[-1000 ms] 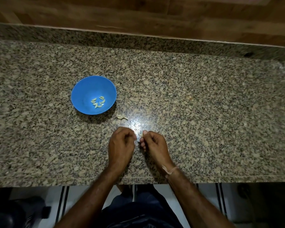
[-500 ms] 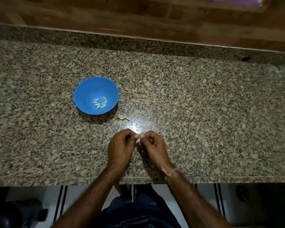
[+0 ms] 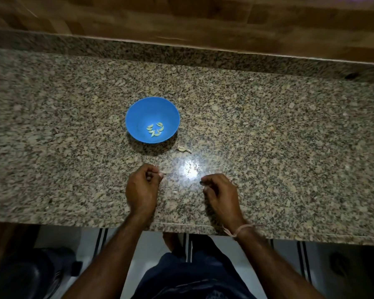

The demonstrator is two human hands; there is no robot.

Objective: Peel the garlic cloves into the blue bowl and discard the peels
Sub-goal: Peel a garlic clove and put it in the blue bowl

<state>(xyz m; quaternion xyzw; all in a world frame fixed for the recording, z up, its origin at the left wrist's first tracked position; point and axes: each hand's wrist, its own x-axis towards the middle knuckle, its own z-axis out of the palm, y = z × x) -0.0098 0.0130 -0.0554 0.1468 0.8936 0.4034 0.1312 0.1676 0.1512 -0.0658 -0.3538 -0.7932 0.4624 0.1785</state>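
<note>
Apart, curled hands (image 3: 141,188) (image 3: 221,196); pale bit (image 3: 162,174) in left.

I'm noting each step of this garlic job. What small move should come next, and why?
Probably the left hand should move forward to the blue bowl and drop the small pale piece it pinches, if that is the peeled clove; it is too small to tell. The hands are apart, and the bowl, already holding peeled cloves, lies just beyond that hand.
</note>
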